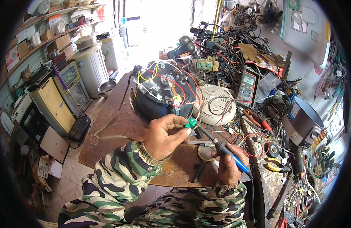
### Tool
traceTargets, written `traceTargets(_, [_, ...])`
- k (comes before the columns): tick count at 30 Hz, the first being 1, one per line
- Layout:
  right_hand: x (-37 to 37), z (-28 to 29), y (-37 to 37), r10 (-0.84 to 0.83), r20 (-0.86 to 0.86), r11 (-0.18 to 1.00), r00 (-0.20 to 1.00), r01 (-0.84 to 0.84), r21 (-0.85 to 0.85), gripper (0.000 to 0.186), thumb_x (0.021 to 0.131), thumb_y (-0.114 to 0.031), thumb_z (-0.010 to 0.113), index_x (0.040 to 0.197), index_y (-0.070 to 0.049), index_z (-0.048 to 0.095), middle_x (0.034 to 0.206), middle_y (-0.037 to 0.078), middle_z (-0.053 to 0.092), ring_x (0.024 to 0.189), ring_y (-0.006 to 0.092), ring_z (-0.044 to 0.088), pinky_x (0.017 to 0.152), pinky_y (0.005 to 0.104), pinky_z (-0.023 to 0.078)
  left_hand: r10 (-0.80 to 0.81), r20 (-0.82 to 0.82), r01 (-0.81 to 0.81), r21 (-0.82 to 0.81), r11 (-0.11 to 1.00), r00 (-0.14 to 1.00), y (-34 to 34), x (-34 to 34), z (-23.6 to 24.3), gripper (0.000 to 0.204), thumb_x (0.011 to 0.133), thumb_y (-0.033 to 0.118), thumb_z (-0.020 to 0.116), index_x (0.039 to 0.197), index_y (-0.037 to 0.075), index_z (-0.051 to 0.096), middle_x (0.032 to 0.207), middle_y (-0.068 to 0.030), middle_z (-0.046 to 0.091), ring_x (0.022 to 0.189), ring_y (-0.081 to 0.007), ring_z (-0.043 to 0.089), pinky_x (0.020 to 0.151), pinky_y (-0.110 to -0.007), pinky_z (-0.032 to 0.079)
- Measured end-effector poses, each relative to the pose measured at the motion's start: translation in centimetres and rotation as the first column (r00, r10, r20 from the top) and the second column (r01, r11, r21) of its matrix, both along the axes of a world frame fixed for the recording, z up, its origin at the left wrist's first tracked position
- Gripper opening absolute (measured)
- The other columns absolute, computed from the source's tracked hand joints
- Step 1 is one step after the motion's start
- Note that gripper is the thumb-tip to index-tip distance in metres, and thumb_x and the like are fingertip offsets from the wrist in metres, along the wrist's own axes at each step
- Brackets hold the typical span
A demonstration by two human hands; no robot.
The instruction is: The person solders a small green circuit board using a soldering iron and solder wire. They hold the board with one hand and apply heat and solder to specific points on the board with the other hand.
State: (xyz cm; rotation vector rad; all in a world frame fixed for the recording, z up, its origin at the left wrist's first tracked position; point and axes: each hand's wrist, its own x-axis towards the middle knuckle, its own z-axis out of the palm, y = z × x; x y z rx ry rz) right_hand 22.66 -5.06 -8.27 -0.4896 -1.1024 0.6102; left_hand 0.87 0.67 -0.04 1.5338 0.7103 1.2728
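Between the thumb and fingers of my left hand (166, 136) is a small green circuit board (191, 122) with wires running from it. My right hand (231, 164) grips a blue-handled soldering iron (232, 155), its shaft slanting up and left so the tip is at or close to the board's right edge. Just beyond lies an upturned black rice cooker body (148, 102), its underside exposed with red, yellow, white and blue wires. Beside it rests a round cream vented cover (217, 104). A small round tin (206, 153) sits partly behind the iron on the wooden table (114, 117).
A multimeter (247, 86) stands at the right, near red-handled pliers (252, 117). Tangled cables (236, 38) heap at the back. A grey cooker shell (303, 122), yellow-black pliers (277, 165) and a black tape roll (273, 149) crowd the right side. A hair dryer (185, 46) lies behind the cooker.
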Motion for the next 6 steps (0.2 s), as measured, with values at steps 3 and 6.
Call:
traceTargets(3, [0.1, 0.2, -0.2, 0.000, 0.081, 0.998, 0.997, 0.005, -0.058, 0.040, 0.087, -0.017, 0.074, 0.116, 0.009, 0.066, 0.094, 0.023, 0.068, 0.077, 0.0329, 0.071, 0.071, 0.0401, 0.058, -0.004, 0.017, 0.004, -0.014, 1.000, 1.000, 0.1, 0.1, -0.2, 0.019, 0.093, 0.001, 0.068, 0.109, -0.007, 0.062, 0.096, -0.0098, 0.071, 0.079, -0.0142, 0.069, 0.070, -0.029, 0.060])
traceTargets(6, [0.0, 0.7, -0.3, -0.034, 0.137, 0.996, 0.990, 0.044, -0.073, 0.043, 0.086, -0.021, 0.076, 0.117, 0.008, 0.066, 0.097, 0.025, 0.068, 0.078, 0.0331, 0.072, 0.074, 0.0421, 0.059, -0.010, -0.017, 0.010, -0.001, 1.000, 1.000, 0.1, 0.0, -0.2, 0.019, 0.093, 0.001, 0.068, 0.110, -0.007, 0.062, 0.097, -0.0101, 0.071, 0.079, -0.0145, 0.069, 0.071, -0.029, 0.060])
